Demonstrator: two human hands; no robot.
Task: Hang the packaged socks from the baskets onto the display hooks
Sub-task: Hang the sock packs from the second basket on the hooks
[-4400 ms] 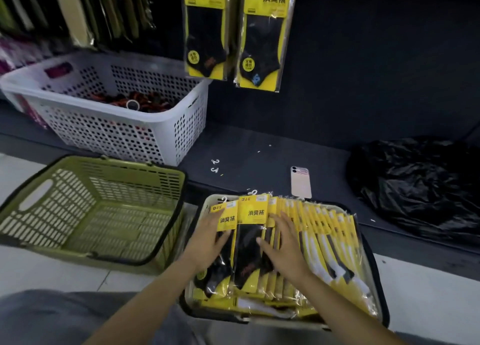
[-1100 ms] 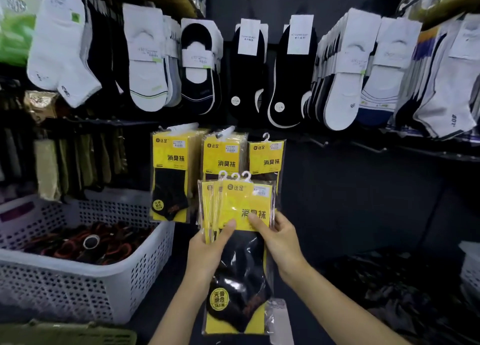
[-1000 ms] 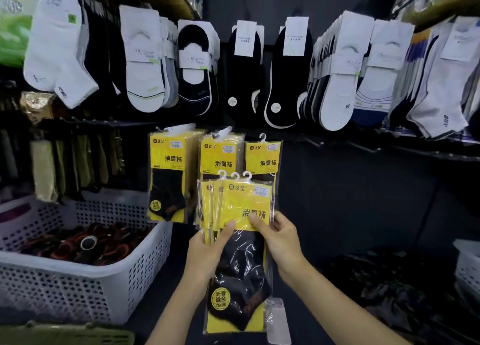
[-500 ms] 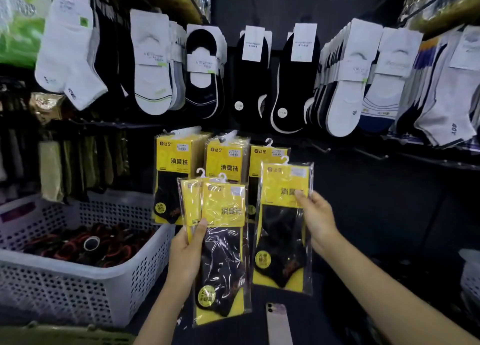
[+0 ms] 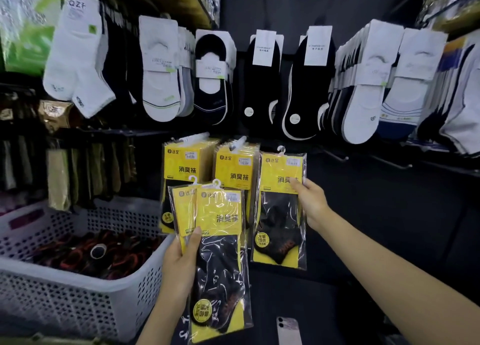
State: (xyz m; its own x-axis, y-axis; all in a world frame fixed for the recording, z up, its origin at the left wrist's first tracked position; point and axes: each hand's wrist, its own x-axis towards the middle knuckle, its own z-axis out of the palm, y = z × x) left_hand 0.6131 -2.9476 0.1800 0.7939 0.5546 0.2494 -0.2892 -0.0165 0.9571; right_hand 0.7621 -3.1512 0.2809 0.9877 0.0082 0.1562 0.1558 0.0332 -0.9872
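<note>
At the centre of the head view, the right hand (image 5: 310, 201) pinches one yellow sock pack (image 5: 281, 209) at its card top, thumb in front and fingers behind, holding it up against the dark display wall. Its white hanger loop (image 5: 281, 150) sits at the level of the hanging rail; whether it is on a hook cannot be told. At 9 o'clock from that pack, two full bunches of the same yellow packs, the left bunch (image 5: 181, 163) and the middle bunch (image 5: 235, 165), hang side by side. At 6 o'clock from those bunches, the left hand (image 5: 181, 261) grips a small fan of packs (image 5: 215, 240), thumb across the front, fingers closed round behind, their loops pointing to 12 o'clock. At 9 o'clock of the left hand stands a white perforated basket (image 5: 78, 300) with dark and red goods inside. At 12 o'clock of everything, a row of white and black socks (image 5: 306, 85) hangs from the upper rail. A phone (image 5: 288, 329) lies on the dark shelf at 6 o'clock.
</note>
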